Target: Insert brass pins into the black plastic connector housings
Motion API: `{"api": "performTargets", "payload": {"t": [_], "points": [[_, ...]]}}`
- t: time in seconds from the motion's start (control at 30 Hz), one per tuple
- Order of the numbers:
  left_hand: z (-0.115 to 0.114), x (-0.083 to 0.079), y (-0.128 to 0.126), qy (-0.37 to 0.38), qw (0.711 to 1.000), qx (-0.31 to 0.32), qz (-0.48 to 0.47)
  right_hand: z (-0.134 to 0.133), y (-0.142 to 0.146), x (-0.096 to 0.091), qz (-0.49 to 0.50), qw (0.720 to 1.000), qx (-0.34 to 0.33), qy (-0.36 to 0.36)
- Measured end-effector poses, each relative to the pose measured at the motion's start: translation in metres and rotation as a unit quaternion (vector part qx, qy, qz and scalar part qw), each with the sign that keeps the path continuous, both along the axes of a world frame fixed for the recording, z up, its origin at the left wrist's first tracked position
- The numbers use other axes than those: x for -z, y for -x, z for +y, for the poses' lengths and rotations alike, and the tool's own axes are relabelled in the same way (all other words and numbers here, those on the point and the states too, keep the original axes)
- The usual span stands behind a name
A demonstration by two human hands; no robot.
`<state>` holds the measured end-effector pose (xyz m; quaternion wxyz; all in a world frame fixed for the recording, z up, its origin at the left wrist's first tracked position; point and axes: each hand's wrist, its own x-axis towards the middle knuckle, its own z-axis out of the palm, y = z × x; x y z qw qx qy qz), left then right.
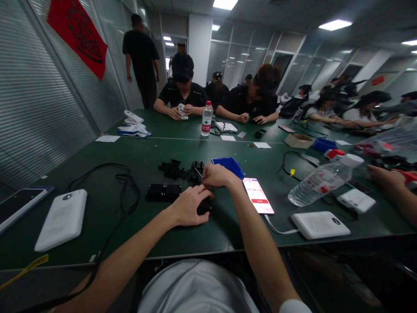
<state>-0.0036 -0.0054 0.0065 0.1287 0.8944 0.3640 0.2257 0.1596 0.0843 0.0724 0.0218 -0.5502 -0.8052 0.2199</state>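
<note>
My left hand (188, 207) presses down on a small black part (204, 206) on the green table (107, 213), fingers curled over it. My right hand (219, 175) is just above it, pinching a thin metal tool (198, 173) whose tip points left toward a black plastic part (196, 168). More black parts (172, 169) lie behind, and a flat black block (163, 191) sits left of my left hand. A blue tray (228, 165) is right behind my right hand.
A lit phone (258, 195) is cabled to a white power bank (319, 224). Another white power bank (61, 219), a phone (19, 205) and black cables (125, 195) lie left. A fallen water bottle (322, 179) lies right. Another person's hand (384, 176) reaches in; several people sit opposite.
</note>
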Motion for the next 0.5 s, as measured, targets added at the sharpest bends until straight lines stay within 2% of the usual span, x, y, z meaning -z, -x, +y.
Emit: {"api": "performTargets", "payload": {"t": [0.13,0.23,0.3,0.4,0.47,0.5], "points": [[0.000,0.001,-0.001,0.001,1.000,-0.003,-0.002,0.000,-0.016,-0.017,0.064,0.991,0.038,-0.113],[0.000,0.001,0.000,0.001,1.000,-0.001,-0.010,0.000,-0.030,-0.025,0.199,0.961,0.095,-0.165],[0.000,0.001,0.000,0.002,1.000,0.003,-0.015,0.002,-0.039,-0.023,0.328,0.923,0.099,-0.172],[0.001,0.001,0.000,0.010,1.000,0.004,-0.020,0.006,-0.051,-0.015,0.504,0.851,0.079,-0.126],[0.001,0.002,0.000,0.014,1.000,0.006,-0.022,0.005,-0.057,-0.009,0.571,0.812,0.069,-0.100],[0.002,0.003,0.000,0.015,1.000,0.008,-0.024,0.003,-0.060,-0.007,0.588,0.802,0.064,-0.087]]}}
